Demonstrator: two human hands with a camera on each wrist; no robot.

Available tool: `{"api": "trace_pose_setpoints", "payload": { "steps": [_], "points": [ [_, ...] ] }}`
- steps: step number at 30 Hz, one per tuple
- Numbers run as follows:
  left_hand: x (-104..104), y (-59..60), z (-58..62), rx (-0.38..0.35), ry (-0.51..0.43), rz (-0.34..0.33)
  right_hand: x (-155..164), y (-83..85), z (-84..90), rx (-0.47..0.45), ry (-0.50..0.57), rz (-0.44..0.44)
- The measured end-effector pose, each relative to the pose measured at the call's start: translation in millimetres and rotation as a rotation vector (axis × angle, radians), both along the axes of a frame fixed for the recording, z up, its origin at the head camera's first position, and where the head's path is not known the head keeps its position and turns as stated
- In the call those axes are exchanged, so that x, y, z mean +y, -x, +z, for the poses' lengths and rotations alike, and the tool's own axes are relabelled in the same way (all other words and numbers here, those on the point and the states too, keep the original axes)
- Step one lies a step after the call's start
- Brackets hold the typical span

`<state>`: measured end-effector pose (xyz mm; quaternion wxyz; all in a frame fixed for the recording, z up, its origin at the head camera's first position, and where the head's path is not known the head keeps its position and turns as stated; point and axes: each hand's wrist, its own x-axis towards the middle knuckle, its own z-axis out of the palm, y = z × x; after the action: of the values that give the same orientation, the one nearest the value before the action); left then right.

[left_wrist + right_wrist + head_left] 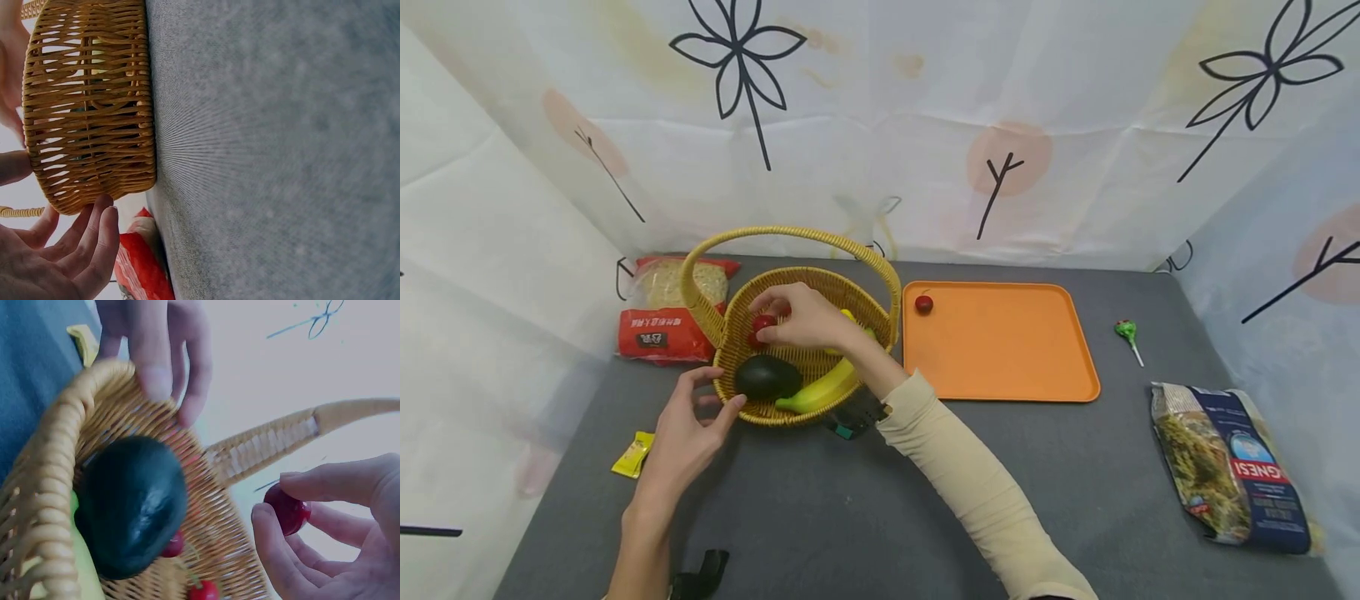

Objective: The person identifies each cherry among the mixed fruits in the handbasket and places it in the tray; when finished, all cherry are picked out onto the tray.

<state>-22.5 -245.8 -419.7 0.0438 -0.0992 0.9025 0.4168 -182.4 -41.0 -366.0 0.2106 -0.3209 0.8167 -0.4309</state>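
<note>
A dark red cherry (287, 509) is pinched between the thumb and fingers of my right hand (805, 315), over the inside of a yellow wicker basket (829, 279). My left hand (688, 433) holds the basket's near left rim, its fingers (94, 250) against the outer weave. An avocado (767, 378) and a banana (823, 388) lie in the basket. In the right wrist view, two more red cherries (203, 591) show beside the avocado. Behind my right hand, another yellow thing in the basket is mostly hidden.
Right of the basket lies an orange tray (1000, 350) bearing one cherry (924, 304). Farther right are a green lollipop (1126, 330) and a pasta bag (1232, 467). A red food packet (666, 333) sits left of the basket, a small yellow sachet (634, 454) nearer.
</note>
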Motion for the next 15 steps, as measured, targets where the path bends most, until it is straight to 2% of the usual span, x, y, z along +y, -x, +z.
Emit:
{"api": "trace_pose_setpoints", "payload": {
  "steps": [4, 9, 15],
  "points": [
    [-0.5, 0.1, 0.3, 0.005, 0.003, -0.003, 17.6, -14.4, 16.8, 0.036, 0.064, 0.07],
    [-0.3, 0.4, 0.8, -0.001, 0.005, -0.003, 47.6, -32.2, 35.4, 0.027, 0.184, 0.138],
    [0.8, 0.4, 1.4, 0.007, 0.015, 0.005, 96.9, -46.7, 54.2, -0.033, 0.372, 0.143]
  ]
}}
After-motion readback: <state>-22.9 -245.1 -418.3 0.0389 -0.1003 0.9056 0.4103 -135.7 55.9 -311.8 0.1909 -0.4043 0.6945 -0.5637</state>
